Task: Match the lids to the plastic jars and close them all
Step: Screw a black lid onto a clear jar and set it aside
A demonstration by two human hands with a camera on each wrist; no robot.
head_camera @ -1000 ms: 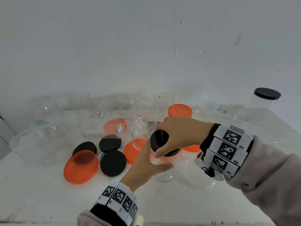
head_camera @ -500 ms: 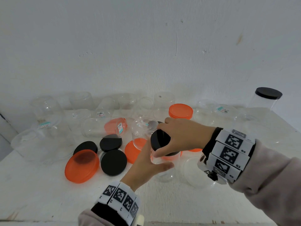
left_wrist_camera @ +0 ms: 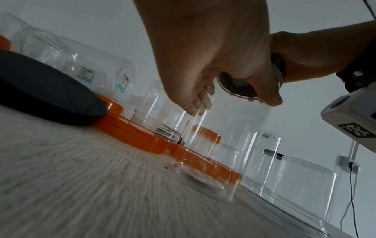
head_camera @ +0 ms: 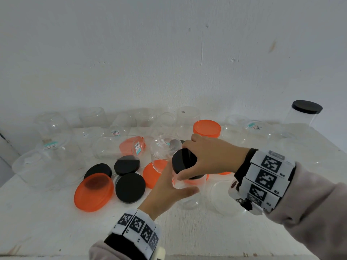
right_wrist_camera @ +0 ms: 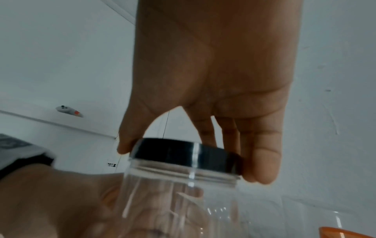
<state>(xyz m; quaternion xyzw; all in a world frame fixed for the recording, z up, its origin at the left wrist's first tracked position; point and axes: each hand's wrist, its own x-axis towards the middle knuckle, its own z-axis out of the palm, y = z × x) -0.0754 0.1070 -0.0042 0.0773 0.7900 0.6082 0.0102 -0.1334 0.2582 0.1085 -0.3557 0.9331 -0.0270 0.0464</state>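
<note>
A clear plastic jar (head_camera: 185, 196) stands upright on the white table (head_camera: 56, 222) near the middle. My left hand (head_camera: 169, 190) grips its side, thumb on the near face (left_wrist_camera: 266, 90). A small black lid (head_camera: 185, 162) sits on the jar's mouth, and my right hand (head_camera: 204, 156) grips its rim from above, fingers curled round it (right_wrist_camera: 262, 162). The lid's threaded seat on the jar neck (right_wrist_camera: 183, 170) shows in the right wrist view.
Loose lids lie left of the jar: three black (head_camera: 130, 187) and a large orange one (head_camera: 93, 192). Several open clear jars crowd the back (head_camera: 52, 126). A black-capped jar (head_camera: 306, 111) stands far right; an orange-capped jar (head_camera: 206, 128) stands behind my hands.
Both hands stay on the jar and black lid in the same place. The right hand's grip on the lid has shifted only slightly.
</note>
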